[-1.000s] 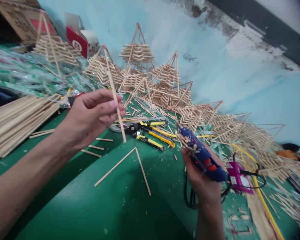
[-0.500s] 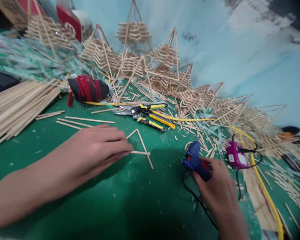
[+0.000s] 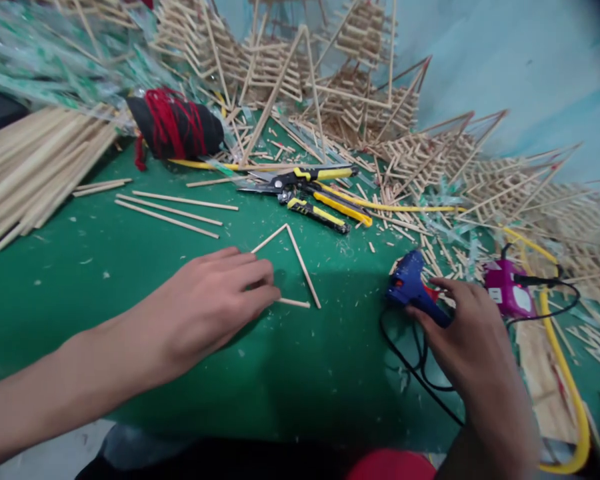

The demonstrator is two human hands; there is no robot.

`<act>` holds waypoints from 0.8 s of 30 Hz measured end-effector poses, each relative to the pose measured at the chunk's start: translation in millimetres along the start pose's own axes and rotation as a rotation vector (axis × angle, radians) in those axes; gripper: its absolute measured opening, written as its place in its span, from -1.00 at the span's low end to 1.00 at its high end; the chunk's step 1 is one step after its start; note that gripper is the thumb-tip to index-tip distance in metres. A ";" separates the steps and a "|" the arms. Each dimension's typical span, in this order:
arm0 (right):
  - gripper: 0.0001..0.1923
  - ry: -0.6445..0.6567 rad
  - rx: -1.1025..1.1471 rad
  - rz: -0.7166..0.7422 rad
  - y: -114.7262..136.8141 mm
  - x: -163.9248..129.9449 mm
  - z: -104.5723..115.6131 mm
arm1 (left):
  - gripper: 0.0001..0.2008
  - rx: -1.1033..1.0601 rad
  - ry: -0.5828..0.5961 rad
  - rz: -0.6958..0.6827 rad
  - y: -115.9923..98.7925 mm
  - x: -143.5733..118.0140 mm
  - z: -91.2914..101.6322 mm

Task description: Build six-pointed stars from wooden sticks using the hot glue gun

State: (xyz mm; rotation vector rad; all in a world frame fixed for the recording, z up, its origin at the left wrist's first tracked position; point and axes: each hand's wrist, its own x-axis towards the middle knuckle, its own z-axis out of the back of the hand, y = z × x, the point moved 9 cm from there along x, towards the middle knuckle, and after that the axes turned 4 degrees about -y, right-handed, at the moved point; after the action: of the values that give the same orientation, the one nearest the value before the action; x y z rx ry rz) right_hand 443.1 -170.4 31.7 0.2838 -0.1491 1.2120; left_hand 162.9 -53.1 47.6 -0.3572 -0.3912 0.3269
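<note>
The left hand (image 3: pixel 220 307)'s grip is closed on a thin, pale wooden stick (image 3: pixel 296 303), in from the green tabletop (image 3: pixel 290 393)'s near edge. The right hand (image 3: pixel 475 340)'s grip is clamped around a blue plastic glue gun (image 3: pixel 409 283).

Green worktop (image 3: pixel 350 373) w/ small pale wood offcuts (image 3: pixel 373 247) scattered. On it: thick bundle of long pale wooden sticks (image 3: pixel 40 167), L; black roll wound w/ red cord (image 3: pixel 180 127) just beside; 3 thin loose pale sticks (image 3: pixel 170 210); black-&-yellow metal shears (image 3: pixel 293 183); pale thin-stick V (image 3: pixel 303 265) nr them.
</note>
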 end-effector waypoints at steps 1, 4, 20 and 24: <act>-0.45 -0.025 -0.010 0.010 5.8 -1.9 7.4 | -0.67 0.023 0.031 -0.032 -2.7 0.2 -3.8; -0.56 -0.161 -0.028 0.020 42.3 -13.9 34.9 | -0.68 0.060 0.071 -0.076 -6.1 -0.9 -12.1; -0.80 -0.130 0.474 -0.014 129.6 -37.9 -18.9 | -0.67 0.057 0.065 -0.051 -13.1 1.3 -31.6; -0.81 -0.095 0.494 -0.016 132.1 -39.3 -26.1 | -0.70 0.020 0.081 -0.011 -10.1 0.9 -34.1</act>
State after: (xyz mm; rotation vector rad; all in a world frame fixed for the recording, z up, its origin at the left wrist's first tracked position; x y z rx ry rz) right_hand 304.7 -155.6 14.4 0.7718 0.0747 1.2087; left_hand 180.5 -71.0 22.5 -0.3471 -0.3097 0.3045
